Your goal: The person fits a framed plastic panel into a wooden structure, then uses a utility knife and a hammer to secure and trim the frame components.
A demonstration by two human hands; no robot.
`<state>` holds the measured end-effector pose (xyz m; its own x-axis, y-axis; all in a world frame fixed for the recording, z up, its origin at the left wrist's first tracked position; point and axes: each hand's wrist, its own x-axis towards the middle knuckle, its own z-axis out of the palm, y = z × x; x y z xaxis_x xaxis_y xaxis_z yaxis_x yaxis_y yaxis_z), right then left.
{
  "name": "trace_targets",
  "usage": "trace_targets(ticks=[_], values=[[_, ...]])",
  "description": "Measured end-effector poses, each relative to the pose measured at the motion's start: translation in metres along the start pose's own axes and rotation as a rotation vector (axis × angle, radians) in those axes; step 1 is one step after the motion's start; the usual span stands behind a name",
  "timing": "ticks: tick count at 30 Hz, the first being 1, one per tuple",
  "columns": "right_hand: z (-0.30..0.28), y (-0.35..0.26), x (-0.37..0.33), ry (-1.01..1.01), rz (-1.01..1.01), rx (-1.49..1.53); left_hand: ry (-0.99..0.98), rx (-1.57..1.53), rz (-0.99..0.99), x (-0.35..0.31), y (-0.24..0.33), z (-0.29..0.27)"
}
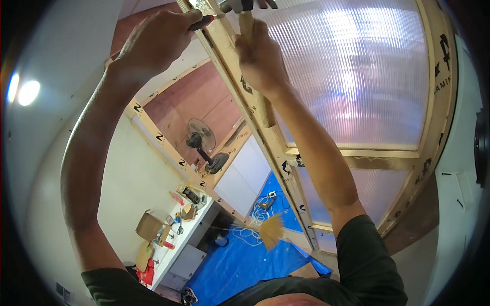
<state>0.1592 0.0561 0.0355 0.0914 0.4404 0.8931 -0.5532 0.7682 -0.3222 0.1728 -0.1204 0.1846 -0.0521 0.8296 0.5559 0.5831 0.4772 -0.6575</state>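
Note:
Raised at the upper left, my left hand [158, 43] is closed round a hand tool with a red-and-black handle [205, 22]. Its thin metal end points right, close to the edge of a wooden frame [278, 140]; whether it is a screwdriver or a chisel I cannot tell. Beside it, my right hand [261, 64] grips the wooden handle of a hammer [246, 25]. The dark hammer head is at the top edge of the view, partly cut off, near the tool's tip. Ribbed translucent panels [357, 76] fill the frame behind my right arm.
Beyond the frame, a black fan [206, 148] stands on a wooden ledge. Lower left, a white counter [196, 224] carries an open cardboard box [150, 226], scissors [179, 230] and bottles. A blue tarp [229, 270] covers the floor, with a straw broom [271, 232] and coiled white cable [245, 235].

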Motion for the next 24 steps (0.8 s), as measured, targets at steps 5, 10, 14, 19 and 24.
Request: trace_targets(ticks=[5,10,14,19,24], values=[[-0.015,-0.011,-0.005,-0.001,0.138,0.188,0.017,0.066,0.033,-0.001,-0.002,-0.004],[-0.002,-0.002,-0.006,-0.050,0.097,0.070,0.030,0.082,0.039,0.006,0.012,-0.008],[-0.003,-0.009,-0.005,-0.053,0.048,0.123,0.024,0.077,0.094,0.004,0.008,-0.006],[-0.007,-0.007,-0.006,0.008,0.065,0.097,0.061,0.117,0.156,0.010,-0.008,-0.001],[-0.007,0.004,-0.011,-0.006,0.094,0.072,0.001,0.115,0.113,0.011,0.000,-0.003]])
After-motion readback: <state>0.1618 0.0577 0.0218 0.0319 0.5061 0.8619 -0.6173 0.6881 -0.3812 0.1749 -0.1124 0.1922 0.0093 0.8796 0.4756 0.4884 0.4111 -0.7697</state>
